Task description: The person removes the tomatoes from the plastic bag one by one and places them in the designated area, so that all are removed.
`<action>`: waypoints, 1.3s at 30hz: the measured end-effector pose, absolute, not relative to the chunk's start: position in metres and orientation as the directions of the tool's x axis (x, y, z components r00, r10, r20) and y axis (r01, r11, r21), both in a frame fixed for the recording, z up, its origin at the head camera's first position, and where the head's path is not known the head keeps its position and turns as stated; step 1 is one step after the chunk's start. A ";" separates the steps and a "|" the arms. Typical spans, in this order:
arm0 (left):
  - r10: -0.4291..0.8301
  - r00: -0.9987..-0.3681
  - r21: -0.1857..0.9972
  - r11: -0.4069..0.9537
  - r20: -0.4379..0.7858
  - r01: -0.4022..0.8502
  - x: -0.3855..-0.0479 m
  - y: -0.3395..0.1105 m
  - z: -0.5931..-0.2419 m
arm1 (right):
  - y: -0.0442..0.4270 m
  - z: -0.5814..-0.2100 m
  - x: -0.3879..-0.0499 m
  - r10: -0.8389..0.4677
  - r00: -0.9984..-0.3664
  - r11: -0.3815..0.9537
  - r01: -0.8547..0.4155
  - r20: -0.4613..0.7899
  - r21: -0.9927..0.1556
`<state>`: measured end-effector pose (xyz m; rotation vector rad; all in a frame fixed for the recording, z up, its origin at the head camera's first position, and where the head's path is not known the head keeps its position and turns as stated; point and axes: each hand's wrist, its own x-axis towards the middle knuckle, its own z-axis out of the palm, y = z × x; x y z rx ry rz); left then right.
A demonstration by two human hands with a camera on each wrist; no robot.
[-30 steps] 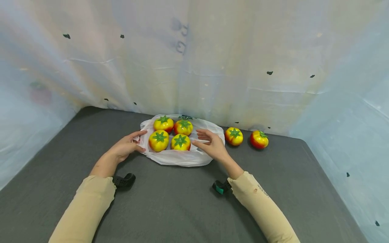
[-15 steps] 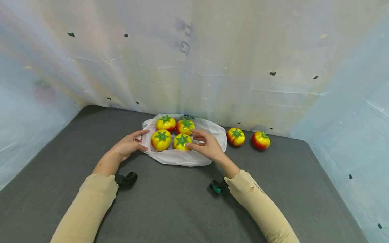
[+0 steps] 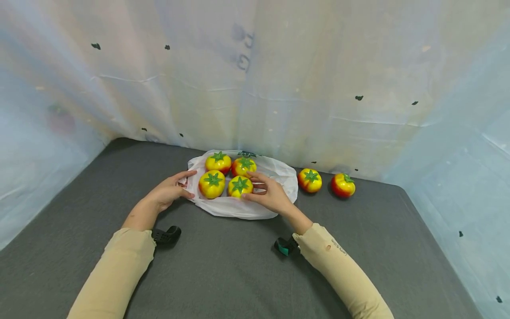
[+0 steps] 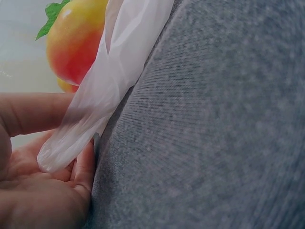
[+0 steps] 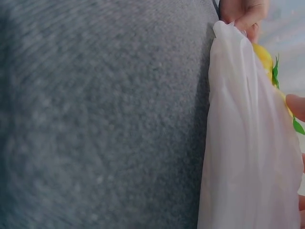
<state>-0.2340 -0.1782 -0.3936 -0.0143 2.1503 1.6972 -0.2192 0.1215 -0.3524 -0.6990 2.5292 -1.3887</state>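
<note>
Evidently the far left belongs to a pale, translucent plastic sheet (image 3: 299,66), marked there by a blurred reddish shape with a greenish top; the sheet runs across the back and down the right side, dotted with dark patches. Next comes the person's left beige sleeve (image 3: 113,272), with a black wrist strap (image 3: 167,235) at its cuff, resting over the dark grey table (image 3: 223,274). The left hand (image 3: 164,195) grips the left edge of a white plastic bag (image 3: 239,208); the left wrist view shows the thin plastic running between its fingers. The bag lies spread on the table near the back sheet, its front edge turned up. Inside sit four glossy yellow-and-red tomatoes with green star-shaped tops, in two rows: the front-left tomato (image 3: 211,184), the back-left tomato (image 3: 218,161), the front-right tomato (image 3: 239,187) and the back-right tomato (image 3: 241,167). The right hand (image 3: 272,195) reaches in over the bag's right part, thumb and forefinger curved around the right side of the front-right tomato. Below it are a black strap with a teal patch (image 3: 284,246) and the right beige sleeve (image 3: 338,266). Further right, outside the bag, one loose tomato (image 3: 310,180) sits just beside its edge, and another loose tomato (image 3: 343,185), tilted so its green top faces right, rests near that one
</note>
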 end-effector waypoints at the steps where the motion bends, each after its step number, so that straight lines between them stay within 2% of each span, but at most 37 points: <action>1: 0.234 -0.920 0.931 0.264 -0.314 -0.251 -0.234 -0.178 -0.393 | 0.121 -0.352 -0.219 -0.481 -0.874 0.459 -0.313 0.063 -0.832; 9: 0.228 -0.923 0.929 0.276 -0.311 -0.245 -0.234 -0.178 -0.394 | 0.124 -0.372 -0.232 -0.498 -0.864 0.453 -0.328 0.070 -0.829; 24: 0.226 -0.926 0.929 0.288 -0.302 -0.233 -0.235 -0.178 -0.394 | 0.125 -0.376 -0.231 -0.473 -0.879 0.457 -0.311 0.069 -0.833; 39: 0.227 -0.929 0.934 0.277 -0.293 -0.227 -0.234 -0.178 -0.396 | 0.132 -0.364 -0.222 -0.353 -0.930 0.452 -0.267 0.104 -0.851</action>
